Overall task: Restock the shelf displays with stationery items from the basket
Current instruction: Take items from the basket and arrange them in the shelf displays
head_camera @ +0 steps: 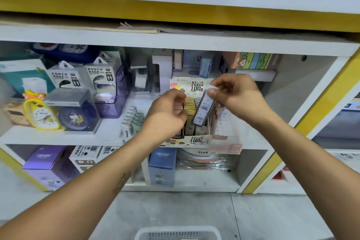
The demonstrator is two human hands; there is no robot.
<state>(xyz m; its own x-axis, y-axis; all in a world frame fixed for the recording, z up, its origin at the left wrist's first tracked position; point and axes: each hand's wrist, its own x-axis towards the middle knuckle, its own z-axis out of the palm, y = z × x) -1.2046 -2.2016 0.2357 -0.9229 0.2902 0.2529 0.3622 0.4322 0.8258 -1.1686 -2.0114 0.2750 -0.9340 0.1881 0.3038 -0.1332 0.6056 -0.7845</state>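
Lead case (202,109), slim and dark, hangs tilted over the display box (191,139) on the shelf (109,132); your right hand (236,93) pinches its top end, your left hand (165,113) curls into the box's rows, and the white basket (178,233) sits on the floor below.

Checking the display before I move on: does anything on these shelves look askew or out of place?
The lead refill display box juts past the shelf's front edge. The right hand pinches one refill case tilted above it, not yet slotted in. Nothing looks spilled or damaged.
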